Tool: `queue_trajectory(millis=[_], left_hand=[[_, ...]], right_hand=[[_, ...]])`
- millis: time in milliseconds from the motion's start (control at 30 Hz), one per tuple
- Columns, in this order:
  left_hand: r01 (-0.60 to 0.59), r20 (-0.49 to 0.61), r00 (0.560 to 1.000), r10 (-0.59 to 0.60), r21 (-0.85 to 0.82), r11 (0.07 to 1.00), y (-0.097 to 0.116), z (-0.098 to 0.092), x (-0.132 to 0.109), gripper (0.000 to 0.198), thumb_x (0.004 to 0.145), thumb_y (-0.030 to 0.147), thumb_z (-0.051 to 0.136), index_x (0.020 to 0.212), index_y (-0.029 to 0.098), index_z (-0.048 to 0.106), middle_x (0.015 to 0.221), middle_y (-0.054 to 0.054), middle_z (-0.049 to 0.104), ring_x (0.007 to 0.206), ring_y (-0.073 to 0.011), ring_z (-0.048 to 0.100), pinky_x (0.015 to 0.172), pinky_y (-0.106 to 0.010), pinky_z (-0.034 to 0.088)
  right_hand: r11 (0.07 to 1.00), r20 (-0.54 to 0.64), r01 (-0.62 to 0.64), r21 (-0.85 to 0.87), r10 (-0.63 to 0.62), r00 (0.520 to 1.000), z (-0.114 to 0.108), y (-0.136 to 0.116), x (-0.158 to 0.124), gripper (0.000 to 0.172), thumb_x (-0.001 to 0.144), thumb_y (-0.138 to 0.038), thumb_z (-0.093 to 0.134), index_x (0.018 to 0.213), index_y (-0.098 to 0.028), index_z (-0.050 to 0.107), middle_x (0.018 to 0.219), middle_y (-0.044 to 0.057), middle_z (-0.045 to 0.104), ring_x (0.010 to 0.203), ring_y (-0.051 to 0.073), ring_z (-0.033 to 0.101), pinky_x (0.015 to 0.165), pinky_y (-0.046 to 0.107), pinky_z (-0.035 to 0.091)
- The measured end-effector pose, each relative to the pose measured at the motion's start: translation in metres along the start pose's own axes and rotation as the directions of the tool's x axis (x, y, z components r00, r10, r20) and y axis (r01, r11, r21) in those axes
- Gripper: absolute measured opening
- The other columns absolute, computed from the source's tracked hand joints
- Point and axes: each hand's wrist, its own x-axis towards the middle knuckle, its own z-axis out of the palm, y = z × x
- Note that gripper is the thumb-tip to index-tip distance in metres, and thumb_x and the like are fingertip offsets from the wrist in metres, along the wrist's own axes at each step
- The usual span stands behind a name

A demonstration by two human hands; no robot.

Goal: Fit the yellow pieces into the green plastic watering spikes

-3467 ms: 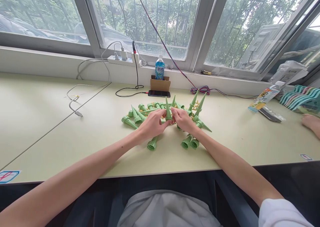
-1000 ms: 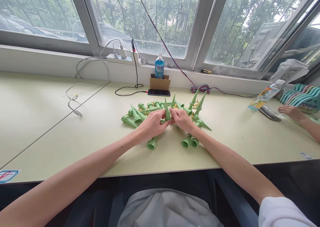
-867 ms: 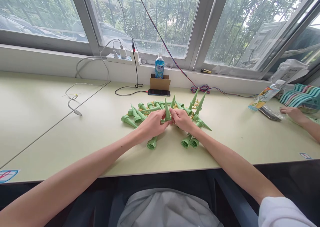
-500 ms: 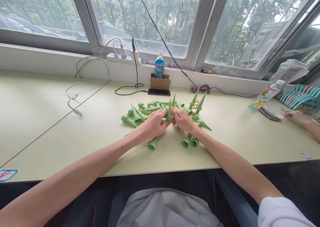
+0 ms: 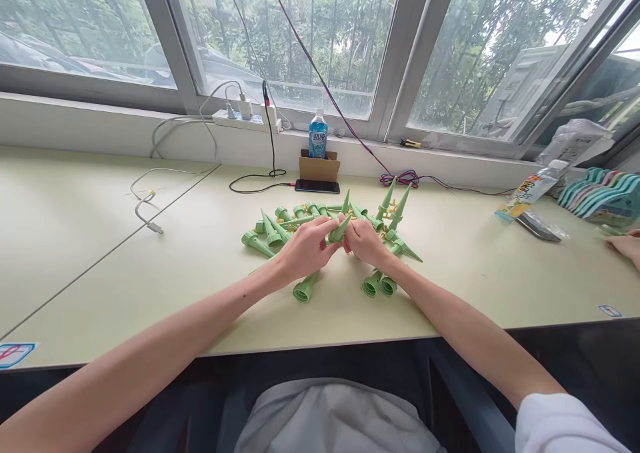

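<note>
Head view: one green cone, tilted, near loose green cones on the table; left hand gripping its wide end; right hand beside its tip, grip hidden from where I stand. Advisable, probably: firm left hold, light right touch.

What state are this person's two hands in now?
Left hand: closed, holding a green cone.
Right hand: closed beside the cone; whether holding anything, cannot tell.
</note>
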Motion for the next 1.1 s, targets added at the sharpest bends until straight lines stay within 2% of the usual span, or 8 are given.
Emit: queue_trajectory(millis=[133, 500, 700, 967, 1100], left_hand=[[0.034, -0.018, 0.999, -0.034, -0.021, 0.999, 0.003, -0.001, 0.002, 0.007, 0.087, 0.023, 0.060, 0.083, 0.017, 0.062, 0.082, 0.000, 0.054, 0.058, -0.0087, 0.053, 0.057, -0.024, 0.044], [0.114, -0.140, 0.980, -0.139, -0.172, 0.979, 0.011, -0.006, 0.007, 0.010, 0.086, 0.026, 0.061, 0.088, 0.019, 0.068, 0.088, -0.001, 0.061, 0.055, -0.0063, 0.051, 0.055, -0.021, 0.047], [0.137, -0.134, 0.975, -0.179, -0.274, 0.952, 0.010, -0.007, 0.007, 0.013, 0.087, 0.030, 0.062, 0.087, 0.018, 0.065, 0.087, -0.001, 0.061, 0.053, -0.0060, 0.051, 0.051, -0.021, 0.047], [0.062, -0.157, 0.983, -0.092, -0.186, 0.980, 0.003, -0.003, 0.005, 0.007, 0.085, 0.025, 0.066, 0.086, 0.019, 0.069, 0.084, 0.000, 0.059, 0.055, -0.0059, 0.048, 0.051, -0.019, 0.045], [-0.048, -0.192, 0.981, 0.034, -0.071, 0.996, -0.003, -0.002, 0.004, 0.008, 0.087, 0.025, 0.065, 0.091, 0.020, 0.071, 0.089, -0.002, 0.063, 0.054, -0.0056, 0.047, 0.051, -0.020, 0.045]], right_hand=[[1.000, -0.005, 0.010, 0.018, -0.010, 1.000, 0.002, 0.000, 0.000, 0.071, 0.102, -0.049, 0.030, 0.039, -0.021, 0.045, 0.038, 0.000, 0.050, 0.044, 0.012, 0.049, 0.058, 0.026, 0.042], [0.992, -0.092, 0.069, 0.104, -0.059, 0.994, 0.005, -0.002, 0.000, 0.066, 0.100, -0.058, 0.029, 0.050, -0.019, 0.046, 0.045, 0.000, 0.052, 0.046, 0.012, 0.048, 0.058, 0.026, 0.041], [0.979, -0.081, 0.107, 0.175, -0.094, 0.992, 0.005, -0.003, 0.000, 0.061, 0.099, -0.061, 0.031, 0.056, -0.020, 0.046, 0.048, -0.001, 0.052, 0.046, 0.011, 0.048, 0.056, 0.026, 0.040], [0.965, -0.026, 0.047, 0.259, -0.042, 0.999, 0.005, 0.001, -0.001, 0.059, 0.094, -0.069, 0.035, 0.060, -0.021, 0.043, 0.048, -0.001, 0.046, 0.045, 0.012, 0.042, 0.047, 0.026, 0.035], [0.969, -0.020, 0.028, 0.244, -0.024, 1.000, 0.005, 0.002, -0.001, 0.060, 0.094, -0.069, 0.036, 0.057, -0.022, 0.041, 0.048, -0.001, 0.043, 0.046, 0.012, 0.039, 0.045, 0.027, 0.032]])
